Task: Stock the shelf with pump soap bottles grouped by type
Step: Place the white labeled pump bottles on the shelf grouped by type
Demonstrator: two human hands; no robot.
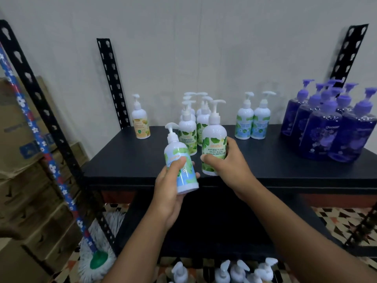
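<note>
My left hand (170, 188) grips a white pump bottle with a blue-green label (179, 160), tilted, in front of the black shelf's (285, 166) front edge. My right hand (226, 162) grips a white bottle with a green-leaf label (214, 137), upright at the shelf's front. Behind it stands a cluster of green-label bottles (188, 129). One yellow-label bottle (140, 121) stands at the back left. Two blue-green-label bottles (253, 121) stand to the right of the middle. Several purple bottles (326, 123) fill the right end.
More white pump bottles (224, 271) stand on the patterned floor below. Black slotted uprights (40, 103) frame the shelf. A mop with a blue flowered handle (40, 139) leans at the left beside stacked cardboard boxes (22, 160). A lower shelf (204, 221) lies under the top one.
</note>
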